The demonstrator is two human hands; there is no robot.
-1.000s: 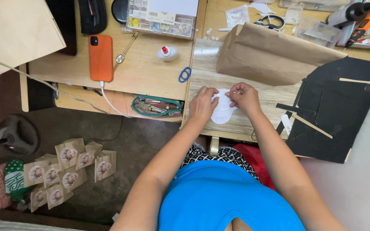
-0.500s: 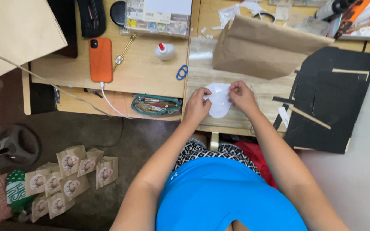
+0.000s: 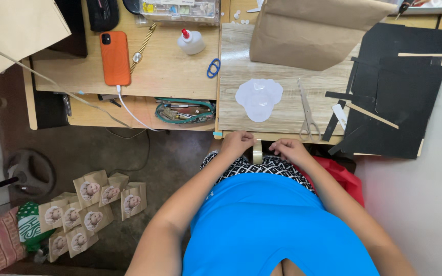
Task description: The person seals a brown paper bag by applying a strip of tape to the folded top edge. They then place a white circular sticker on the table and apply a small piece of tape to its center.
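A white scalloped paper cutout lies flat on the pale wooden board, with no hand on it. Both hands are down at my lap, just below the board's front edge. My left hand and my right hand hold a roll of clear tape upright between them, fingers curled on either side of it. A pair of scissors lies on the board to the right of the cutout.
A brown paper bag lies at the board's back. Black card sheets and strips are at the right. An orange phone, a glue bottle and a parts box are on the desk. Small printed paper bags lie on the floor.
Both hands left the white cutout on the board and dropped to my lap, where they now hold the tape roll. The camera view has shifted toward the board.
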